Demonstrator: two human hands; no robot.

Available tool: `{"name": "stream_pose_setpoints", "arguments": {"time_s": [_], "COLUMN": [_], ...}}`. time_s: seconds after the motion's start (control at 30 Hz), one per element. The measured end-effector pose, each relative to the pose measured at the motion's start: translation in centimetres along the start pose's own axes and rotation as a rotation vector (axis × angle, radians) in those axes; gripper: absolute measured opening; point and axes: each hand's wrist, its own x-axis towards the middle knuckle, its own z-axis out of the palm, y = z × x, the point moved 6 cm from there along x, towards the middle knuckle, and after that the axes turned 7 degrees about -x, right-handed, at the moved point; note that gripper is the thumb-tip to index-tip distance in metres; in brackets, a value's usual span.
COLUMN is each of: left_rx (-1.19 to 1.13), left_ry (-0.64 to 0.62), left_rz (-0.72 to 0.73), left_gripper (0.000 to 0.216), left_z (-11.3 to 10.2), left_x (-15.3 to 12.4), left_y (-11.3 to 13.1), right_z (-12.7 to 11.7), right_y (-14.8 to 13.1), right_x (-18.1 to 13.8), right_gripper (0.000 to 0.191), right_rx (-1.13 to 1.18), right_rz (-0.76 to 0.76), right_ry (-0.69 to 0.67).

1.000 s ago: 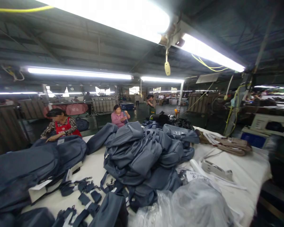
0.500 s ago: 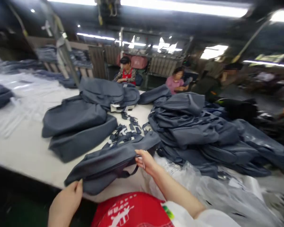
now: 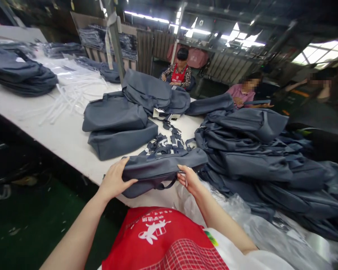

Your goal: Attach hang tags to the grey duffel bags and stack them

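Observation:
A blue-grey bag (image 3: 152, 170) lies on its side at the table's near edge, a narrow strap loop (image 3: 167, 185) hanging from its front. My left hand (image 3: 114, 180) clasps the bag's left end, thumb in front and fingers over the top. Near the bag's right part, my right hand (image 3: 188, 180) pinches the edge by the seam, its fingers curled. Just behind the bag is a heap of short dark straps with buckles (image 3: 169, 144). Two similar bags (image 3: 115, 116) are stacked behind and to the left.
A big pile of blue-grey bags (image 3: 248, 161) covers the table's right side, with clear plastic bags (image 3: 242, 213) in front. White strips (image 3: 64, 101) and more stacked bags (image 3: 19, 71) lie at left. Beyond the table sit a person in a red apron (image 3: 178, 75) and another in pink (image 3: 242, 93).
My left hand has moved up and right along the bag, from its lower corner to a fuller hold on its left end. The bag lies more level. The view has swung left and down.

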Motion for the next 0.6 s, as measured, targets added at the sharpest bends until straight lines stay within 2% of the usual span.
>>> {"name": "stream_pose_setpoints", "arguments": {"time_s": [0.1, 0.17, 0.2, 0.27, 0.33, 0.37, 0.4, 0.43, 0.5, 0.57, 0.6], "left_rx": [-0.011, -0.013, -0.009, -0.01, -0.05, -0.095, -0.169, -0.29, -0.595, -0.883, -0.993], "left_ry": [-0.173, -0.198, -0.187, -0.167, -0.153, -0.141, -0.129, -0.109, -0.064, -0.046, -0.047], "left_rz": [-0.056, -0.035, -0.009, 0.053, 0.106, 0.109, 0.081, 0.004, -0.231, -0.464, -0.555], "left_gripper": [0.046, 0.042, 0.043, 0.046, 0.047, 0.047, 0.046, 0.044, 0.045, 0.053, 0.056], "left_z": [0.4, 0.1, -0.1, -0.3, -0.2, -0.1, 0.0, 0.2, 0.7, 1.7, 2.3], "left_x": [2.9, 4.2, 4.6, 4.9, 5.0, 5.2, 5.5, 5.8, 6.7, 7.2, 7.4], "left_y": [1.0, 2.5, 3.6, 6.4, 9.2, 10.2, 10.8, 10.7, 9.2, 7.2, 6.4], "right_z": [-0.8, -1.2, -1.2, -0.7, 1.5, 2.9, 4.1, 4.9, 5.1, 4.5, 4.3], "right_y": [-1.2, -2.6, -3.7, -6.6, -8.8, -8.9, -8.3, -7.1, -4.2, -1.9, -1.4], "right_x": [-0.2, -1.4, -2.4, -4.8, -7.3, -7.9, -7.9, -7.4, -5.9, -4.7, -4.4], "right_gripper": [0.036, 0.04, 0.04, 0.033, 0.017, 0.01, 0.011, 0.015, 0.014, 0.008, 0.008], "right_rx": [-0.054, -0.093, -0.163, -0.437, -0.831, -1.032, -1.219, -1.394, -1.658, -1.758, -1.76], "right_rz": [-0.038, -0.068, -0.129, -0.38, -0.696, -0.796, -0.813, -0.763, -0.573, -0.437, -0.42], "right_ry": [0.006, 0.01, 0.027, 0.097, 0.1, 0.061, -0.002, -0.077, -0.19, -0.258, -0.27]}}
